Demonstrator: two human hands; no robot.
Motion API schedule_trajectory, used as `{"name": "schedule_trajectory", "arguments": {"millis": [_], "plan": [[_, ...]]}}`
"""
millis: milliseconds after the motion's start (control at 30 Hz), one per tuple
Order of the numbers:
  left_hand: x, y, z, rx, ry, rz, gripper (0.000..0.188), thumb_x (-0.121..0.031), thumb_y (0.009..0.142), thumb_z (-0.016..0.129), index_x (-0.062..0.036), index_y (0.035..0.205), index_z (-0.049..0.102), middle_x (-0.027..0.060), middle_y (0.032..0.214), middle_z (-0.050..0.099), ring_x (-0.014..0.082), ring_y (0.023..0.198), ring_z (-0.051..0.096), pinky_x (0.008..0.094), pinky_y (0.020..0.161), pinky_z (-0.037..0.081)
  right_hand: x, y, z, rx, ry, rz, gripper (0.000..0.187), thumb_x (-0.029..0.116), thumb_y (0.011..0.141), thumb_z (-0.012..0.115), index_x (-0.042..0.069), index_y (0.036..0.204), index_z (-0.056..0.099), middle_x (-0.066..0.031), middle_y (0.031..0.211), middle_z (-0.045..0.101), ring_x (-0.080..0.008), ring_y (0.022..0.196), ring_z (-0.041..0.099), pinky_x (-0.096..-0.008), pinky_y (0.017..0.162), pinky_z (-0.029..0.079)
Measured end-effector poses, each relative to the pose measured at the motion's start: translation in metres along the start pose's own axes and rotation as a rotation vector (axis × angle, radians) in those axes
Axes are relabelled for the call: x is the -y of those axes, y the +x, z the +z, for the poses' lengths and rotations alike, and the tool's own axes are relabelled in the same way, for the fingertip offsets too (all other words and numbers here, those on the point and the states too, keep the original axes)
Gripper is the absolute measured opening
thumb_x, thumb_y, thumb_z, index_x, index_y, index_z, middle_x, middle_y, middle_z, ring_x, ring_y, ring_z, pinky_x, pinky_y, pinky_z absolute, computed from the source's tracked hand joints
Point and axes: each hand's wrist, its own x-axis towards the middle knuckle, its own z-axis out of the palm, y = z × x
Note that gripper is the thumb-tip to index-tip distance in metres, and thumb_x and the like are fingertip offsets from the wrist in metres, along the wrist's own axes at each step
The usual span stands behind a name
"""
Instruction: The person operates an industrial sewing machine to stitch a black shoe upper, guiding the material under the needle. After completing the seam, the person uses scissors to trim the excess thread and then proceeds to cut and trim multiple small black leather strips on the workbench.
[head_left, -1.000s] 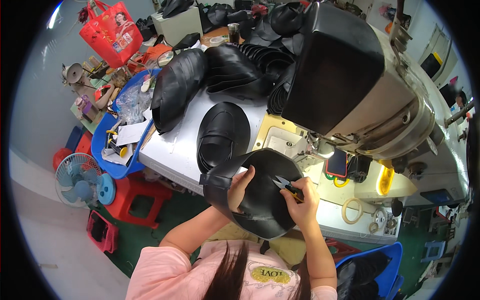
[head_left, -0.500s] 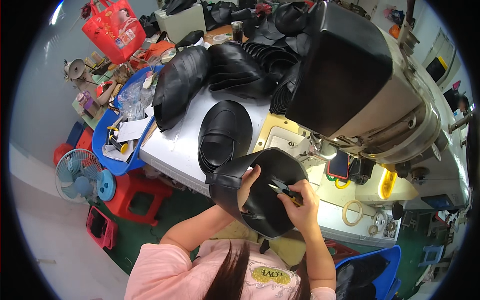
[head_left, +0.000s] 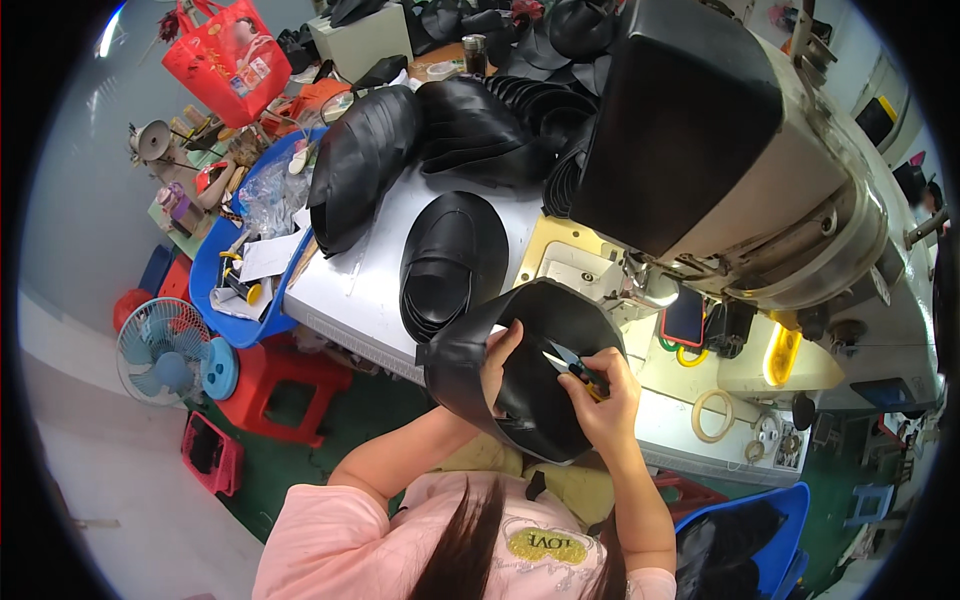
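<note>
A curved black leather piece (head_left: 475, 360), bent into an open loop like a shoe upper, is held up in front of my chest. My left hand (head_left: 500, 365) reaches inside its left wall and grips it, the thumb showing over the inner face. Thread snips (head_left: 567, 362) are in the closed fingers of my right hand (head_left: 608, 398), over the inside of the piece. Their pale blades stand apart and point up and left. Just beyond lies a stack of similar black pieces (head_left: 455, 255) on the white table (head_left: 370, 290).
A large industrial sewing machine (head_left: 690, 140) fills the upper right. More black leather stacks (head_left: 365, 165) lie at the back. Left of the table are a blue basin (head_left: 225, 325), a fan (head_left: 165, 350) and a red stool (head_left: 285, 390). A blue bin (head_left: 790, 520) stands lower right.
The leather piece and both hands have risen slightly. The snips' blades have turned a little more upward; the grips look the same. The whole view has shifted slightly.
</note>
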Motion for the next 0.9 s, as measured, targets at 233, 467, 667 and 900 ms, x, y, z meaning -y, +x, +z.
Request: {"name": "schedule_trajectory", "arguments": {"millis": [233, 467, 667, 900], "plan": [[0.012, 0.006, -0.015, 0.038, 0.184, 0.202, 0.039, -0.039, 0.095, 0.046, -0.0024, 0.098, 0.058, 0.0025, 0.089, 0.061, 0.0086, 0.084, 0.059, 0.0226, 0.076, 0.046, 0.003, 0.003, 0.001, -0.081, -0.059, -0.168, 0.028, 0.0, 0.066, 0.076, -0.001, 0.082, 0.054, -0.0113, 0.073, 0.054, -0.021, 0.058, 0.053, -0.0275, 0.053, 0.044], [-0.053, -0.014, -0.032, 0.086, 0.76, 0.964, 0.038, -0.017, 0.083, 0.058, 0.0018, 0.115, 0.051, 0.0142, 0.112, 0.054, 0.0227, 0.1, 0.055, 0.0328, 0.092, 0.041, -0.01, -0.006, -0.009, -0.055, -0.115, -0.023, 0.022, 0.001, 0.069, 0.076, 0.0, 0.075, 0.055, -0.0065, 0.065, 0.051, -0.0141, 0.053, 0.049, -0.0235, 0.048, 0.04], [-0.173, -0.037, -0.077, 0.103, 1.179, 1.366, 0.045, -0.007, 0.055, 0.076, -0.0051, 0.098, 0.065, 0.0137, 0.1, 0.06, 0.0251, 0.078, 0.056, 0.0373, 0.071, 0.046, -0.075, -0.035, -0.028, -0.164, -0.022, 0.252, 0.024, 0.004, 0.072, 0.074, -0.001, 0.084, 0.054, -0.0023, 0.067, 0.052, -0.0073, 0.057, 0.046, -0.0211, 0.05, 0.038], [-0.114, 0.056, -0.082, 0.284, 1.694, 1.057, 0.07, -0.021, 0.053, 0.079, -0.0121, 0.118, 0.055, 0.0123, 0.116, 0.052, 0.0329, 0.108, 0.048, 0.0417, 0.09, 0.041, -0.082, -0.055, -0.002, -0.02, -0.234, 0.211, 0.024, 0.007, 0.071, 0.074, -0.001, 0.082, 0.055, -0.0101, 0.071, 0.056, -0.0153, 0.054, 0.053, -0.0256, 0.051, 0.043]]}}
